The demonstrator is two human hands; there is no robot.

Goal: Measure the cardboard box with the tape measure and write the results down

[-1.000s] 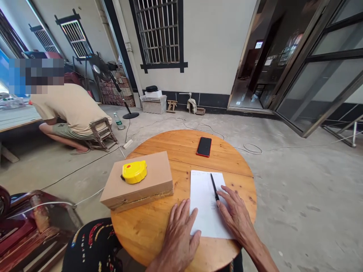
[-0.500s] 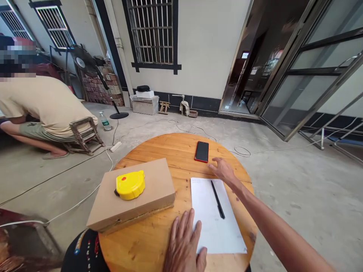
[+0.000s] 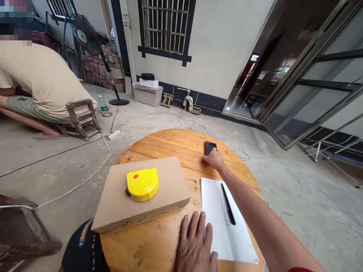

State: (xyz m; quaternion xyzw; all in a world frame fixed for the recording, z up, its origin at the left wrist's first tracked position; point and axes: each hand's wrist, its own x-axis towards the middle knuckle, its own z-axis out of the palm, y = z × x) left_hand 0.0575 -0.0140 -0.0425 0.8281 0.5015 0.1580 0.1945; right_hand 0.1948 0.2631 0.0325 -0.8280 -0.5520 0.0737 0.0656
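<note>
Head view: one round wooden table (image 3: pixel 170 145) is filling the lower middle, and every place below is given from it. Two hands are working over it. The right hand (image 3: pixel 214 158) is reaching across to the table's far rim and lying over the near end of the one red-edged phone (image 3: pixel 210 146). Its fingers are curling on the phone, but I cannot tell whether they are actually clasping it. The left hand (image 3: pixel 195 245) is resting flat and spread at the table's near rim, its fingertips overlapping the corner of the single white sheet of paper (image 3: pixel 215 211).

One black pen (image 3: pixel 228 204) is lying on that sheet, at the table's right side. One cardboard box (image 3: pixel 167 189) is sitting on the table's left half, its near-left corner overhanging the rim. One yellow tape measure (image 3: pixel 142 184) is sitting on top of the box. Bare wood is showing between box and sheet, and across the table's far half up to the phone.

Beyond the table's far left, one other person (image 3: pixel 42 83) is crouching by one wooden stool (image 3: pixel 81 117), with one bottle (image 3: pixel 104 105) and one standing fan (image 3: pixel 82 36) behind it. Cables are trailing over the concrete floor around the table's far side.
</note>
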